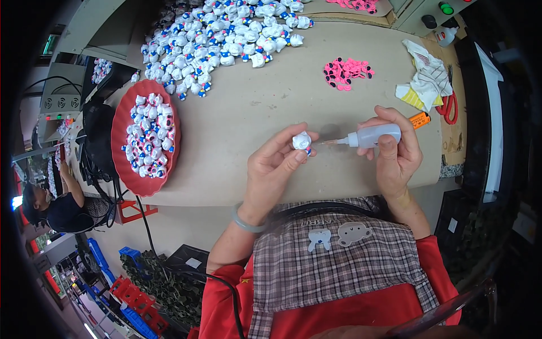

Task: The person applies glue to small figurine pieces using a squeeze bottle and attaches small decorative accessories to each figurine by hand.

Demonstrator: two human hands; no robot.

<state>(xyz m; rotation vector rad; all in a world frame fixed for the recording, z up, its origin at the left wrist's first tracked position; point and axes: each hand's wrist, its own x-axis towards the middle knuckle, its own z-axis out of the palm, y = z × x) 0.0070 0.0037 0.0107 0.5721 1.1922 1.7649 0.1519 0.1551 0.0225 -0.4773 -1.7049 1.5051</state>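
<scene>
My left hand (272,164) pinches a small white figurine (301,140) with a blue lower part between thumb and fingers. In my right hand (397,152) is a translucent squeeze bottle (377,137), held on its side. Its thin needle tip (330,142) points left at the figurine; whether the two touch I cannot tell. Beyond my hands lies a loose heap of small pink and black pieces (349,73). A big pile of similar white and blue figurines (226,42) covers the far left of the table.
A red scalloped tray (119,147) of figurines stands at the left. On the right are a crumpled cloth (426,70), red-handled scissors (449,107) and an orange tube-like item (419,120). Another person (62,206) sits at the far left. A black cable (147,226) hangs below the table edge.
</scene>
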